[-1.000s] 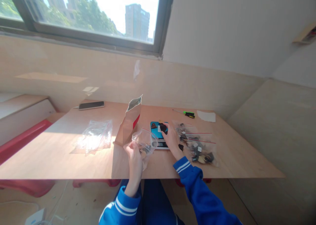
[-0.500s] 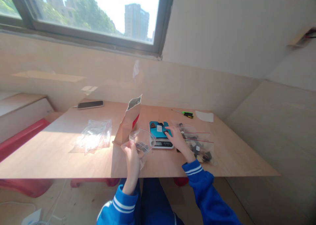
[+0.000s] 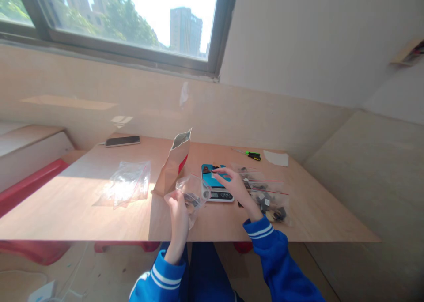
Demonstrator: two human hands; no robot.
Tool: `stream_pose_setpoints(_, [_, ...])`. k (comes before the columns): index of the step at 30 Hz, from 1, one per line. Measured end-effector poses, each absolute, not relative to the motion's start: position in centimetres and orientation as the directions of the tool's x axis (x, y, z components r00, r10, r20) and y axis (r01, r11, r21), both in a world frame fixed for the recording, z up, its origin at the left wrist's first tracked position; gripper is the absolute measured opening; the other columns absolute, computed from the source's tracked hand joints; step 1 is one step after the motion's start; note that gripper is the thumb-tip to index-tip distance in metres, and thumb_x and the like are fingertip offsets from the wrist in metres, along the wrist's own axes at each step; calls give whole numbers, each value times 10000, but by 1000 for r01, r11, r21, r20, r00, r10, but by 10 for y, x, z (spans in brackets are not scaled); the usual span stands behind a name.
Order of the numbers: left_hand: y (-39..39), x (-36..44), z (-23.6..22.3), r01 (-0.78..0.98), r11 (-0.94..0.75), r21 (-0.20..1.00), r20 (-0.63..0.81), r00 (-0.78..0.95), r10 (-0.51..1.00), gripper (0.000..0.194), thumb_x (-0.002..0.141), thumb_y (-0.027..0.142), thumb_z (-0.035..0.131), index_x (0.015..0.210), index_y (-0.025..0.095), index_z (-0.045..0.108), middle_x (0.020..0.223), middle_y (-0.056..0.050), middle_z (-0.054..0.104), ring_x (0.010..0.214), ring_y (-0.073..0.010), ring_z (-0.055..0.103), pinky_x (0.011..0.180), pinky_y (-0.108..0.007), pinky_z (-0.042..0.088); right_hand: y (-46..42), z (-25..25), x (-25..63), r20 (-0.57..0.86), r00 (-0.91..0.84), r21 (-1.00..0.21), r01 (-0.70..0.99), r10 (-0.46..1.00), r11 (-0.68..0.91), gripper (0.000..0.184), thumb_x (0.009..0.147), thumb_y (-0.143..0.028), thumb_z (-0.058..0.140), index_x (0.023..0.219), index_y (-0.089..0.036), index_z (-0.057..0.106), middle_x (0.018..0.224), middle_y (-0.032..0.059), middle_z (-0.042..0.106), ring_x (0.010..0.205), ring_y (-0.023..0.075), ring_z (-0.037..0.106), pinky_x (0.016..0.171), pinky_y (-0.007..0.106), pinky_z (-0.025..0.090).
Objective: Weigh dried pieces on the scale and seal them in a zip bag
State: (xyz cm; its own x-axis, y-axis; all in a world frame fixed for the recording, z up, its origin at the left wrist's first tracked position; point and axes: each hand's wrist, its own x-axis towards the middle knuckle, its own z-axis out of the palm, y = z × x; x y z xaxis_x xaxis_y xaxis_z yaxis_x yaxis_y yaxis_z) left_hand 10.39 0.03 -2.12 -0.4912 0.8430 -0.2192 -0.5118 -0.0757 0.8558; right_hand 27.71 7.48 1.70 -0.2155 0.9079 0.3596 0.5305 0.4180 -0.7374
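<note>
My left hand (image 3: 177,207) is closed on the rim of a clear zip bag (image 3: 195,196), which holds some dark pieces and gapes toward the scale. Over the blue top of a small kitchen scale (image 3: 207,179), my right hand (image 3: 232,183) has its thumb and fingertips drawn together in a pinch. Whatever is between them is too small to make out. A dark brown piece (image 3: 207,170) lies on the scale's far left corner, and another dark bit sits at its back edge. The fingers partly cover a white label on the scale.
Left of the scale stands an open brown paper pouch (image 3: 168,167). Several filled zip bags (image 3: 273,205) lie to the right, unused clear bags (image 3: 129,183) to the left. Farther back are a phone (image 3: 122,141), a green-black screwdriver (image 3: 253,154) and a white paper piece (image 3: 276,158).
My right hand has shifted left across the scale, from a dark piece at its right side to over the white label. My left hand keeps the bag in about the same place.
</note>
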Motion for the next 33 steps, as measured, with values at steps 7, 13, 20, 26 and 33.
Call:
stream_pose_setpoints(7, [1,104,-13,-549,-83,832,-217,-458,862,430,773,504,638,1019,216,436,919,-43,622,796,-192,663,662,-371,582,81,31,258,278,-380,-795,425,882,434,355,954,-414,406,1142,-231,645,1243,63,629,1174,186,561,979,335,440])
stream_pose_setpoints(13, [-6,102,-7,-548,-84,832,-247,-501,829,393,753,462,659,953,218,424,811,-2,613,693,-166,653,593,-309,548,136,-14,250,316,-141,-556,774,938,303,419,833,-380,617,1200,-178,602,1343,158,519,1327,297,376,1083,475,283])
stream_pose_setpoints(20, [-9,100,-19,-526,-60,848,-252,-501,828,433,733,505,672,950,208,444,799,-4,610,695,-166,649,568,-275,527,155,-34,247,310,-142,-523,800,940,293,184,729,-193,696,907,-154,669,1113,154,627,1122,284,518,999,421,355])
stream_pose_setpoints(26, [-3,101,-32,-532,-33,846,-279,-494,824,400,750,479,665,973,213,467,793,11,602,719,-165,651,619,-293,539,147,-25,262,359,-98,-616,722,928,314,114,675,-142,699,767,-169,637,913,84,666,917,228,600,866,374,456])
stream_pose_setpoints(33, [-6,101,-16,-568,-52,822,-281,-482,830,378,771,468,643,956,200,450,715,17,610,645,-158,649,567,-294,549,118,15,254,418,-59,-764,517,906,386,236,728,-294,697,921,-170,641,1038,88,686,923,199,653,849,363,517])
